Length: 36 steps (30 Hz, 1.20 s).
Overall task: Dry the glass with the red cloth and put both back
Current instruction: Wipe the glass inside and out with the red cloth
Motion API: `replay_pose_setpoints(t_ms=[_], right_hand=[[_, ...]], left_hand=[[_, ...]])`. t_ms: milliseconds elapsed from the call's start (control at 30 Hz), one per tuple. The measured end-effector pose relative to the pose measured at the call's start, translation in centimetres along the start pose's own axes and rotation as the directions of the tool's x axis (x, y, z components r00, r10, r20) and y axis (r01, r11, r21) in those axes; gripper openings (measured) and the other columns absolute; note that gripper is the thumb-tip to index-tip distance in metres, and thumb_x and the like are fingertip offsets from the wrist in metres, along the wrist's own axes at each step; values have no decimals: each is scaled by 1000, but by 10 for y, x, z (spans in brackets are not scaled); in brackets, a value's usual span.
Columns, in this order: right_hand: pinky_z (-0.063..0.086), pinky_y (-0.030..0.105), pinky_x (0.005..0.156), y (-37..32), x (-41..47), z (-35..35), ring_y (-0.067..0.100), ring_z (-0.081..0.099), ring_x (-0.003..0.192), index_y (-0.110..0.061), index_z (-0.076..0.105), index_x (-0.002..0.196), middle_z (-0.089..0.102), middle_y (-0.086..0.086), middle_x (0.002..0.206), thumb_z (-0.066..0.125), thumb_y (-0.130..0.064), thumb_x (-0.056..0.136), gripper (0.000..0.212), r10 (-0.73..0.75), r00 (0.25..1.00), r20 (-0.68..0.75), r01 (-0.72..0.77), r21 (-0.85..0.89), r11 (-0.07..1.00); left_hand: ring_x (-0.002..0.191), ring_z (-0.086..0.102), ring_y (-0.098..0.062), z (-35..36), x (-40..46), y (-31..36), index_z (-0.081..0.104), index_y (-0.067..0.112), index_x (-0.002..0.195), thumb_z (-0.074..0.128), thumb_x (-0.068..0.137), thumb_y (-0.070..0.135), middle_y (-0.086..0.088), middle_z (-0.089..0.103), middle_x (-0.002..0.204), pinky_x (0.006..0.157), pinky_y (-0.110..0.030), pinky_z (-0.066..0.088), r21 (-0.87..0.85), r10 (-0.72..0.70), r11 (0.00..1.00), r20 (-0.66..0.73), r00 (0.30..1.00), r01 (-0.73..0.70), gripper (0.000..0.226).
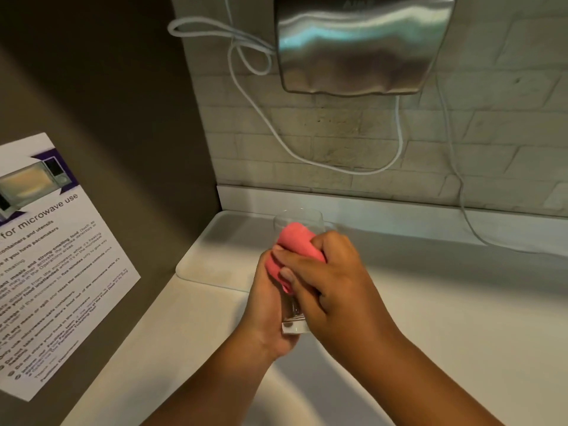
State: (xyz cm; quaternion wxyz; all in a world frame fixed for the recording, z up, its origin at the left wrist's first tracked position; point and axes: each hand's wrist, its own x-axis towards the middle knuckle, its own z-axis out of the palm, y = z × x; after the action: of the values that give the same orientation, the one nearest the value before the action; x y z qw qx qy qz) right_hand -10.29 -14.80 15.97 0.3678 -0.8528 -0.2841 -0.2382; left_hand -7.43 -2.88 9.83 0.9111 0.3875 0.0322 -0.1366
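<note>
A clear drinking glass is held above the white counter, its rim pointing away from me and its thick base toward me. My left hand grips it from the left and underneath. The red cloth is wrapped around the glass's middle. My right hand presses that cloth against the glass from the right, fingers curled over it. Most of the glass wall is hidden by the cloth and both hands.
A white tray lies on the counter behind the hands. A steel hand dryer hangs on the brick wall, white cables looping below it. A microwave notice is stuck on the brown left panel. A sink basin edge curves below my arms.
</note>
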Motion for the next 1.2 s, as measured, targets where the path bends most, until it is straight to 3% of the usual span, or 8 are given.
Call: replay_pose_setpoints(t_ms=[133, 267, 467, 567, 700, 833, 967, 1200], right_hand=[[35, 7, 80, 4, 23, -5, 2, 39, 97, -23, 70, 122, 46, -8, 104, 56, -37, 97, 32, 7, 999, 44, -5, -59, 998], [47, 25, 83, 18, 39, -4, 17, 51, 99, -20, 70, 125, 49, -3, 100, 63, -22, 96, 30, 74, 991, -113, -74, 1, 997], [40, 0, 81, 26, 35, 5, -4, 52, 93, -26, 66, 130, 49, -8, 101, 61, -26, 97, 33, 211, 955, -206, -190, 117, 975], [41, 0, 80, 29, 27, 7, -7, 54, 90, -24, 66, 130, 50, -8, 96, 62, -23, 97, 33, 301, 928, -221, -258, 204, 944], [45, 6, 83, 18, 11, 10, -6, 57, 96, -22, 68, 126, 54, -10, 99, 63, -18, 96, 31, 288, 945, -154, -244, 253, 936], [38, 0, 73, 10, 12, 14, -11, 51, 89, -9, 73, 109, 49, -10, 90, 62, -9, 96, 17, 178, 977, -114, -157, 177, 972], [38, 7, 78, 23, 25, 10, 3, 48, 93, -19, 71, 121, 47, -8, 98, 62, -24, 97, 26, 93, 995, -25, -94, -19, 995], [37, -3, 83, 51, 45, 13, -7, 54, 94, -22, 69, 126, 55, -4, 105, 63, -25, 97, 30, 292, 940, -176, -257, 200, 946]], left_hand=[[111, 74, -22, 10, 0, -4, 82, 21, 115, 74, 82, 61, -9, 80, 113, 89, -37, 59, 45, 62, 997, -25, 998, -61, 53], [87, 71, -16, 11, 2, -7, 83, 25, 107, 64, 87, 57, -3, 78, 105, 72, -32, 55, 115, 155, 982, -57, 986, -148, 42], [97, 60, -29, 13, 0, -8, 80, 19, 112, 66, 81, 62, -9, 73, 117, 79, -41, 49, 90, 167, 983, -84, 982, -159, 55], [97, 69, -28, 14, 1, -4, 80, 21, 113, 65, 79, 66, -8, 76, 115, 79, -43, 55, 86, 154, 986, -106, 982, -145, 58], [124, 67, -39, 13, 6, 5, 77, 17, 123, 59, 89, 63, -26, 71, 128, 103, -52, 51, 84, 77, 995, -184, 980, -62, 60], [111, 75, -27, 13, 9, 0, 81, 21, 118, 58, 91, 67, -11, 79, 114, 83, -38, 62, 67, 12, 998, -157, 988, -2, 57], [108, 76, -24, 12, 8, -13, 83, 26, 114, 61, 87, 70, -9, 80, 118, 86, -41, 61, 63, 45, 997, -174, 984, -34, 55], [82, 57, -25, 14, 5, -17, 69, 4, 128, 60, 88, 61, -16, 61, 115, 59, -33, 56, 93, 80, 994, -214, 974, -61, 70]])
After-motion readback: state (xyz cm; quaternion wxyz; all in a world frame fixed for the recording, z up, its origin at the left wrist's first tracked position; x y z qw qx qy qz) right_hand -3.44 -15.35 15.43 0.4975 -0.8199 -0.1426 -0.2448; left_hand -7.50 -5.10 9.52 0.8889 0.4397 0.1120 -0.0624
